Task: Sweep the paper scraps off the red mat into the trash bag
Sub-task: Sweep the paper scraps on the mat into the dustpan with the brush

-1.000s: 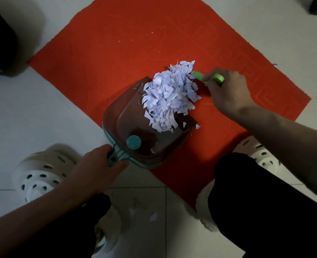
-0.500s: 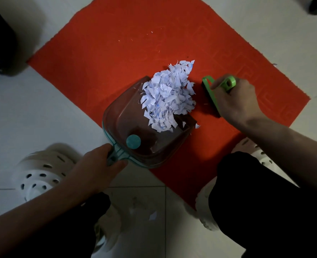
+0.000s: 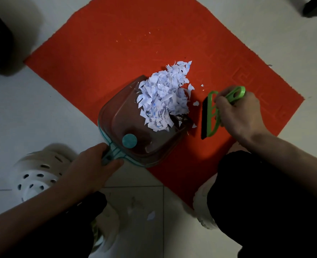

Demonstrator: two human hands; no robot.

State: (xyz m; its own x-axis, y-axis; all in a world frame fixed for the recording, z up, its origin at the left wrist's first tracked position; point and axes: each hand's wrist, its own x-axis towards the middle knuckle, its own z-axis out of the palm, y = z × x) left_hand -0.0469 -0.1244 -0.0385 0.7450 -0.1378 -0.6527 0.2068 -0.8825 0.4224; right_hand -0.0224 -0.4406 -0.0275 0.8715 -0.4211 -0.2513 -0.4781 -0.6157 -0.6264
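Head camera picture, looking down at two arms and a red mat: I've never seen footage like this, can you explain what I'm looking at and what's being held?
No machine here. One camera sits on a person's head and looks down, so the two bare arms coming from the bottom are that person's own. They crouch on a pale tiled floor in white perforated clogs. A red fabric mat lies on it. The left hand grips the teal handle of a clear plastic dustpan at the mat's near edge. A heap of torn white paper scraps lies across the dustpan's mouth, partly inside, partly on the mat. The right hand holds a green plastic hand brush with black bristles, just right of the heap and apart from it. A few loose scraps lie between them.
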